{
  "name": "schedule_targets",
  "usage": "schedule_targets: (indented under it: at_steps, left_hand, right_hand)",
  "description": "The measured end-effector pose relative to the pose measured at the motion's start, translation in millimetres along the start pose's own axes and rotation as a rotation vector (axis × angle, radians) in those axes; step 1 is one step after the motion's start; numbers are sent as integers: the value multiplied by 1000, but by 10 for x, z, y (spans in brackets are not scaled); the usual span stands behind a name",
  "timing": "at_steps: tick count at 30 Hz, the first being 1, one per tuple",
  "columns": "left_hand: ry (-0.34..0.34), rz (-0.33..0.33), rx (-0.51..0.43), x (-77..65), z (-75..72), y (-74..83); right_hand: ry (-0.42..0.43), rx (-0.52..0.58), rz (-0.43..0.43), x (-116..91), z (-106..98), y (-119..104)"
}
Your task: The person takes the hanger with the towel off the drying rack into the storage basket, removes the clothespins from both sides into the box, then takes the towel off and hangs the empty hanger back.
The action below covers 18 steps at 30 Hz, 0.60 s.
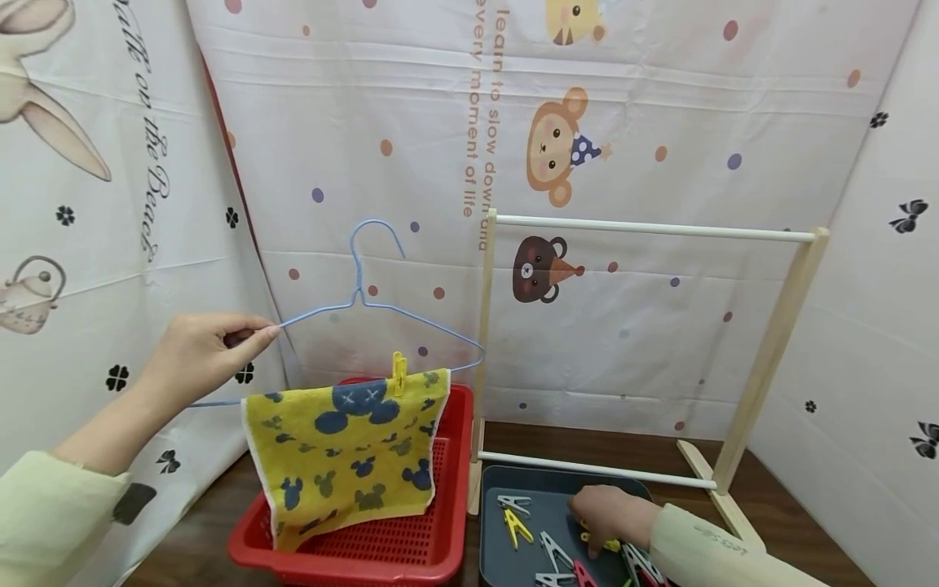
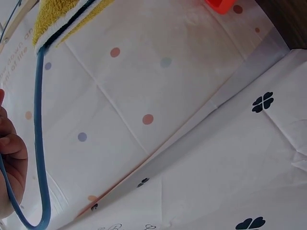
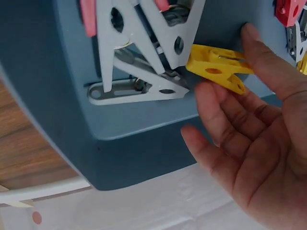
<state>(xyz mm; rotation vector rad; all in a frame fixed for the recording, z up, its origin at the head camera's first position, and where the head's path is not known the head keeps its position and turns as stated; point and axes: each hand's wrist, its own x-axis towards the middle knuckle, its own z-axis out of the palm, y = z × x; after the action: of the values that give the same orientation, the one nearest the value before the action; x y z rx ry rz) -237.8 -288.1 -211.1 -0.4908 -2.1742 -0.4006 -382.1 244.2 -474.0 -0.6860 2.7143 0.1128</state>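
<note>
My left hand (image 1: 209,350) pinches one shoulder of a blue wire hanger (image 1: 421,316), holding it up with the hook on top. Over the hanger's lower bar hangs a yellow towel (image 1: 345,465) with blue mouse-head figures. One yellow clothespin (image 1: 399,375) clips the towel's top edge, right of its middle. The left wrist view shows the hanger's end (image 2: 39,143) and a towel corner (image 2: 57,24). Down in the dark grey tray (image 1: 535,481), my right hand (image 3: 259,143) has thumb and fingers around another yellow clothespin (image 3: 218,64), beside grey clothespins (image 3: 139,91).
A red basket (image 1: 433,567) stands beneath the towel. Right of it is a wooden rack (image 1: 770,359) with white rods (image 1: 645,228), its lower rod behind the tray. More clothespins (image 1: 516,528) lie in the tray. Printed cloth (image 1: 411,98) surrounds the wooden table (image 1: 198,522).
</note>
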Motion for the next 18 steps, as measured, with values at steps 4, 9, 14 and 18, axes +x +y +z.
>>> schedule_targets:
  at_steps: [4, 9, 14, 18]
  left_hand:
    - [-2, 6, -14, 6, 10, -20]
    - [9, 10, -9, 16, 4, -20]
    - [10, 11, -12, 29, 7, -8]
    - [7, 18, -12, 32, 10, 12]
  right_hand:
    - [-15, 15, 17, 32, 12, 5]
    - [-26, 35, 34, -8, -37, -29]
    - [-24, 49, 39, -34, -65, -46]
    - [-10, 41, 26, -54, -53, -43]
